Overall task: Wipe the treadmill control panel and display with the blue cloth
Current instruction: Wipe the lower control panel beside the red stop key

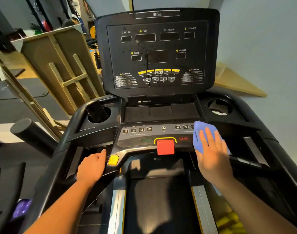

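Observation:
The treadmill's black display (157,53) stands upright ahead, speckled with droplets around its middle. Below it lies the control panel (144,134) with number keys, START and STOP labels and a red stop button (165,146). My right hand (212,152) presses flat, fingers straight, on the blue cloth (201,132) at the panel's right end, covering the right-hand number keys. My left hand (92,166) grips the left handlebar beside a yellow tab (113,159).
A dark phone (96,111) stands in the left cup holder; the right cup holder (219,106) is at the far right. Wooden frames (60,65) lean to the left of the machine. The running belt (161,200) lies below between my arms.

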